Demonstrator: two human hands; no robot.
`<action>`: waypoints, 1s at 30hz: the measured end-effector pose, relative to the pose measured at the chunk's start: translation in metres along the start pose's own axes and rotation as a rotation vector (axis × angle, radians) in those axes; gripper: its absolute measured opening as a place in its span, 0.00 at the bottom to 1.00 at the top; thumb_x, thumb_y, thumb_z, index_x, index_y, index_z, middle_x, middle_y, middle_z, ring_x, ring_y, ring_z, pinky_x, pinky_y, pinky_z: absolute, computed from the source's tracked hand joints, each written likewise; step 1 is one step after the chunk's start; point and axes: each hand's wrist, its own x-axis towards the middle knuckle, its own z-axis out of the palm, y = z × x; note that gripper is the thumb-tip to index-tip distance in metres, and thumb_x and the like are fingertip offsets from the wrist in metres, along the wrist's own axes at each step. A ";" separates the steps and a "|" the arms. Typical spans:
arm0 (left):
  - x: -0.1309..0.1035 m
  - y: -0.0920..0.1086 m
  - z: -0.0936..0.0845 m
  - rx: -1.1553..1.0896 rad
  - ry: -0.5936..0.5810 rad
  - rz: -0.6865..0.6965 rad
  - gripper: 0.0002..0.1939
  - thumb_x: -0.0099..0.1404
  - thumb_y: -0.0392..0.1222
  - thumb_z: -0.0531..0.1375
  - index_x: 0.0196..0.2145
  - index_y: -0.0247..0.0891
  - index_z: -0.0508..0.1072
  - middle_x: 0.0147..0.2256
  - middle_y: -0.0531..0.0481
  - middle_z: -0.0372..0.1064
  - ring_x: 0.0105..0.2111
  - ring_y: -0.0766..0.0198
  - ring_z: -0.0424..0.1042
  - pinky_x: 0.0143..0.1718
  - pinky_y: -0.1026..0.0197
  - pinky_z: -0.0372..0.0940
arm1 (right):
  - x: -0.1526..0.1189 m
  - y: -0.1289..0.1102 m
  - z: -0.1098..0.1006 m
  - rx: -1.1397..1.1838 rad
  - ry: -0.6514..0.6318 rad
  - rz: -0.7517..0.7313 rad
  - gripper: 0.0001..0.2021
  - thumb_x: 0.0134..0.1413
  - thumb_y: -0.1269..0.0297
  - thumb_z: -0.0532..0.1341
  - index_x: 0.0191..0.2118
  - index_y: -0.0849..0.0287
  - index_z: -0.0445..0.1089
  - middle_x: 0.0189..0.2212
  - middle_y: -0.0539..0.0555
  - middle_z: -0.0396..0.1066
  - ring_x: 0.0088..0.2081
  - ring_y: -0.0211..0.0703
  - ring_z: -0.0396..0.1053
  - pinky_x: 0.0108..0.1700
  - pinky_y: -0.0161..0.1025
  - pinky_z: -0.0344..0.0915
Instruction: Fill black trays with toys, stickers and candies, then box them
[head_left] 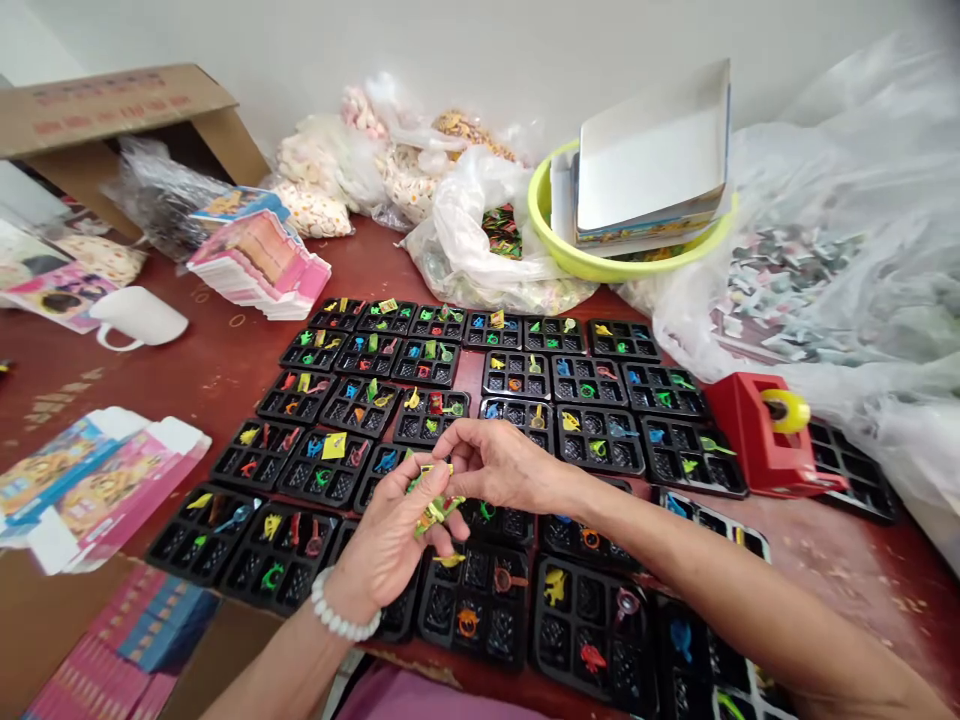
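My left hand (401,525), with a white bead bracelet (345,612) at the wrist, is closed around several small green and yellow packets (435,512). Fingers of my right hand (491,465) pinch at the same packets from the right; exactly what lies between its fingertips is partly hidden. Both hands hover over rows of black compartment trays (480,570). Small coloured plastic toys sit in some compartments, such as a yellow figure (555,586) and an orange ring (468,623). A yellow packet (334,446) lies on one tray to the left.
A red tape dispenser (761,440) stands right of the trays. Behind are a yellow-green basin (547,235) with white box pieces and an open plastic bag (450,235) of packets. A white mug (142,318), stacked pink cartons (259,262) and flattened boxes (97,485) lie left.
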 end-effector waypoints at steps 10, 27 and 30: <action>-0.002 -0.005 0.007 0.029 -0.027 -0.023 0.28 0.54 0.47 0.77 0.45 0.36 0.69 0.36 0.51 0.73 0.29 0.63 0.80 0.21 0.70 0.71 | -0.012 -0.003 -0.016 -0.236 0.102 0.030 0.03 0.53 0.73 0.64 0.29 0.61 0.74 0.23 0.47 0.72 0.25 0.34 0.67 0.30 0.32 0.59; 0.018 0.003 -0.001 -0.049 -0.034 -0.043 0.21 0.57 0.46 0.75 0.41 0.36 0.72 0.40 0.48 0.76 0.27 0.65 0.79 0.19 0.70 0.70 | 0.033 0.034 -0.111 0.084 0.666 0.188 0.07 0.39 0.63 0.66 0.27 0.59 0.71 0.20 0.47 0.65 0.21 0.33 0.58 0.22 0.33 0.58; 0.022 0.005 0.004 -0.111 -0.048 -0.029 0.23 0.58 0.47 0.75 0.44 0.36 0.72 0.42 0.46 0.76 0.29 0.63 0.80 0.22 0.67 0.73 | 0.024 0.023 -0.084 0.189 0.447 0.134 0.11 0.39 0.58 0.68 0.28 0.59 0.72 0.21 0.47 0.67 0.21 0.32 0.59 0.22 0.32 0.58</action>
